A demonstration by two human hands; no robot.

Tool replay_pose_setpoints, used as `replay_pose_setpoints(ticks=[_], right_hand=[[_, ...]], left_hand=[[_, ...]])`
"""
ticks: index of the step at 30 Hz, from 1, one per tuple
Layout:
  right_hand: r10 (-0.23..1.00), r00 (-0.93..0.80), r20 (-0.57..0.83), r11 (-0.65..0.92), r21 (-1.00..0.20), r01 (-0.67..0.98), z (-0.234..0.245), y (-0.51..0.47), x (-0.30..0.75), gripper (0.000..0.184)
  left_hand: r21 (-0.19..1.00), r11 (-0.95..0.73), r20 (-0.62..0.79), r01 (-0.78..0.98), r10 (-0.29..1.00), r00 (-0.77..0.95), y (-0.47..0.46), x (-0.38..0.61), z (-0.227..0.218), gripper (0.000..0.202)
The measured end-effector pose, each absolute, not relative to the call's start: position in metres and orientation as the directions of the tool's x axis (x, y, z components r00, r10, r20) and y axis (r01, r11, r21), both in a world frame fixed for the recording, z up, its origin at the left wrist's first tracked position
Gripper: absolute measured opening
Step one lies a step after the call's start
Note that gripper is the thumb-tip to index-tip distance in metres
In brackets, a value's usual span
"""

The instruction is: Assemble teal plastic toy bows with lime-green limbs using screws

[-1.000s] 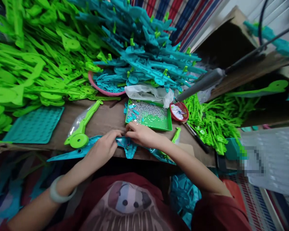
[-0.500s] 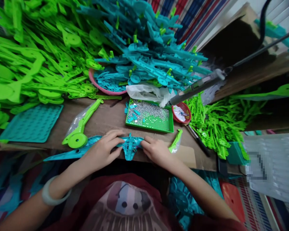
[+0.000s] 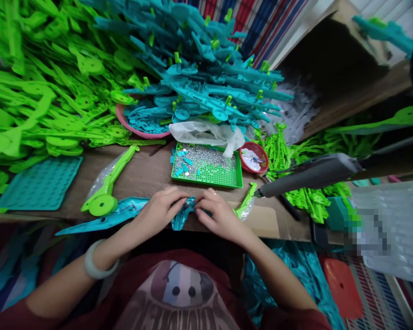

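A long blue plastic part [image 3: 99, 223] with a pointed end lies along the table's front edge, its middle and right side partly covered by my hands. My left hand [image 3: 165, 206] has its fingers closed on the upper middle of this part. From the other side my right hand [image 3: 215, 214], with a ring on it, pinches the part near the same spot. Whether a small piece sits between the fingertips, I cannot make out. Left of my hands is a bagged green arm-shaped part [image 3: 103, 201]; a smaller bagged green part [image 3: 248, 201] lies right of them.
Ahead stands a green tray [image 3: 206, 182] of small metal pieces and blue bits, beside a red basket [image 3: 263, 153]. A grey pen-shaped power screwdriver [image 3: 309, 176] reaches in from the right. Green parts [image 3: 27, 105] and blue parts [image 3: 192, 82] are heaped behind; a teal ridged mat [image 3: 37, 183] lies left.
My hands have drawn together over the middle of the blue part, covering its crosspiece more. The screwdriver has swung right and toward me, away from the tray. The view has shifted slightly.
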State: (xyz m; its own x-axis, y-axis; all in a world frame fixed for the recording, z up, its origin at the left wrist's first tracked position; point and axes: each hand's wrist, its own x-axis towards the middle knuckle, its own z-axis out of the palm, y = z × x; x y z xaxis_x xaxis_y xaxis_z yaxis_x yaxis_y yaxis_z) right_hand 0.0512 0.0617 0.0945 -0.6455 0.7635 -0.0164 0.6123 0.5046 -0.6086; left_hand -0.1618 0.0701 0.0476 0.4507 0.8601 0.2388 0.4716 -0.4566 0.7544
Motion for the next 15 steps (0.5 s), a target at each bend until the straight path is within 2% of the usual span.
replay_pose_setpoints(ticks=[2,4,7,9,12,14,15], right_hand=[[0.671,-0.74,-0.038,0.525,-0.68,0.511,0.098,0.065,0.054,0.02],[0.656,-0.755,-0.008,0.553,-0.675,0.488,0.098,0.068,0.06,0.018],[0.703,-0.69,0.174,0.662,-0.513,0.546,0.095,0.07,0.066,0.015],[0.589,-0.771,0.242,0.796,-0.34,0.501,0.093,0.07,0.063,0.018],[0.328,-0.93,0.166,0.941,-0.149,0.305,0.09,0.071,0.046,0.02],[0.233,-0.966,0.112,0.969,-0.111,0.221,0.087,0.073,0.032,0.019],[0.232,-0.967,0.105,0.969,-0.118,0.219,0.085,0.074,0.028,0.019]], left_hand=[[0.761,-0.435,0.215,0.482,0.869,0.446,0.073,-0.16,0.05,0.021],[0.742,-0.442,0.217,0.503,0.869,0.444,0.072,-0.16,0.055,0.022],[0.695,-0.456,0.275,0.555,0.883,0.381,0.06,-0.168,0.065,0.024],[0.68,-0.436,0.298,0.59,0.899,0.32,0.05,-0.176,0.069,0.023],[0.693,-0.374,0.295,0.616,0.927,0.23,0.037,-0.187,0.068,0.02],[0.701,-0.346,0.291,0.623,0.937,0.192,0.034,-0.191,0.063,0.02],[0.701,-0.344,0.292,0.625,0.937,0.189,0.033,-0.191,0.06,0.02]])
